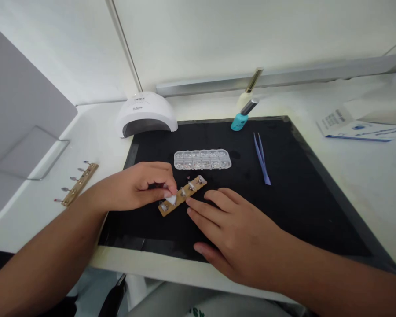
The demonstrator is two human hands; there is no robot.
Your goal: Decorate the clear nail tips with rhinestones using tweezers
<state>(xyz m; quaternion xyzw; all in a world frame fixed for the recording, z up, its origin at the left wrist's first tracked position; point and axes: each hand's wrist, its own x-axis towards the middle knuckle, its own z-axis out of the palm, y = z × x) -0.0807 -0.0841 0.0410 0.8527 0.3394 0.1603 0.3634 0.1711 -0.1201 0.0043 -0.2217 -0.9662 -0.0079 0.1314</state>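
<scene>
My left hand (145, 187) pinches a small white wipe (171, 199) over a wooden nail-tip stand (185, 194). The wipe covers part of the stand, and whatever lies under it is hidden. Several metal holders rise from this stand, which lies slantwise on a black mat (237, 211). Stretched out flat and slightly spread, the fingers of my right hand (227, 229) rest beside the stand's near side, the index fingertip at its edge. A clear compartment box (202, 160) of small shiny gems is just beyond the stand.
Blue tweezers (261, 160) lie right of the box. A turquoise polish bottle (239, 121) and a pale-yellow bottle (244, 99) stand behind. The white nail lamp (147, 112) is at the back left. Another nail-tip stand (79, 185) lies left; a printed packet (359, 127) lies right.
</scene>
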